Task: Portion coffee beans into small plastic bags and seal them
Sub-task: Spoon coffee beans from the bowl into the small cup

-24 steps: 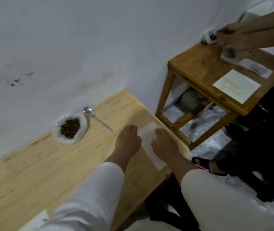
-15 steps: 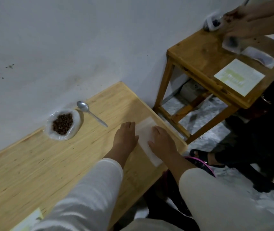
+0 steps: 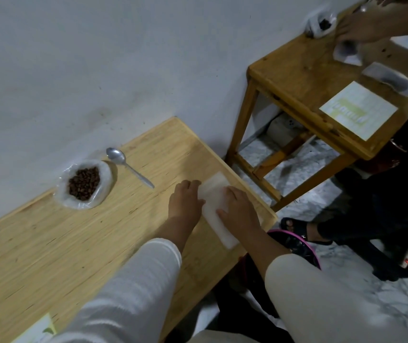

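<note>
Head view: pale wooden table (image 3: 49, 243) against white wall (image 3: 98, 58). Second, darker table (image 3: 297, 70) to the right, another person's hand (image 3: 361, 27) over it. Open bag of coffee beans (image 3: 84, 183) near wall, spoon (image 3: 128, 165) just beside. Flat plastic bags (image 3: 216, 206) at table's right edge. Left hand (image 3: 185, 203) and right hand (image 3: 238, 210) resting on them, fingers loosely curled; grip cannot be told.

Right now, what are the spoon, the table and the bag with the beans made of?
The spoon looks like metal: grey and smooth with a dull shine. The table looks like pale wood, with long grain lines and a matte surface. The bag holding the coffee beans looks like thin clear plastic, crinkled and glossy at its rolled rim.
</note>
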`<state>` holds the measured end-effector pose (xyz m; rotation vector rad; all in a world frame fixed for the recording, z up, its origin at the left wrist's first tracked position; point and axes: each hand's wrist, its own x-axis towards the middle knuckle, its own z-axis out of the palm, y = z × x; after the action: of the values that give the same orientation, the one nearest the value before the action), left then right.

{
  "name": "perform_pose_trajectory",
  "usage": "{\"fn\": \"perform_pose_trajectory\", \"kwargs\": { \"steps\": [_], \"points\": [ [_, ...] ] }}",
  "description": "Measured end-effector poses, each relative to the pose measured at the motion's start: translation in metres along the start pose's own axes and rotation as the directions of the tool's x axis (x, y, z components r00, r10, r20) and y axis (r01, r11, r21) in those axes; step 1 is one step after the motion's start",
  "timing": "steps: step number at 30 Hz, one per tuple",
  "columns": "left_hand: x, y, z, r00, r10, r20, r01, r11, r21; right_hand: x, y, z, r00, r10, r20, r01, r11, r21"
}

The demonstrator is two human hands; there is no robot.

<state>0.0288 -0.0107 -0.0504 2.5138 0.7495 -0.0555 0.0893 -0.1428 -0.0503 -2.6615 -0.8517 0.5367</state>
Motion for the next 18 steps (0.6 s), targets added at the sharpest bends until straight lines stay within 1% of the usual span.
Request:
{"fn": "perform_pose_trajectory", "kwargs": {
  "steps": [3,6,9,14,17,18],
  "points": [
    [0.003,-0.004,0.004,1.0,0.008,-0.007,-0.008,1.0,0.017,0.001,0.001,0.003,1.0,-0.004,-0.021,0.004,1.0,0.003],
    [0.007,-0.005,0.006,1.0,-0.008,-0.019,0.008,1.0,-0.014,0.002,0.002,0.006,1.0,-0.006,-0.027,0.006,1.0,-0.003],
    [0.01,-0.003,0.007,0.999,0.01,-0.04,-0.01,1.0,-0.023,0.003,0.004,0.007,1.0,-0.006,-0.03,0.006,1.0,-0.004],
    [0.009,0.0,0.006,0.998,0.011,-0.063,-0.018,0.994,-0.107,0.011,0.008,0.0,0.998,0.032,-0.055,-0.025,0.991,0.13],
    [0.007,0.001,-0.003,0.994,0.047,-0.096,-0.063,0.984,-0.167,0.017,0.005,-0.014,0.992,0.076,-0.099,-0.051,0.97,0.236],
    [0.006,0.0,-0.007,0.993,0.058,-0.099,-0.076,0.978,-0.193,0.02,0.002,-0.018,0.991,0.071,-0.113,-0.04,0.966,0.256]
  ]
}}
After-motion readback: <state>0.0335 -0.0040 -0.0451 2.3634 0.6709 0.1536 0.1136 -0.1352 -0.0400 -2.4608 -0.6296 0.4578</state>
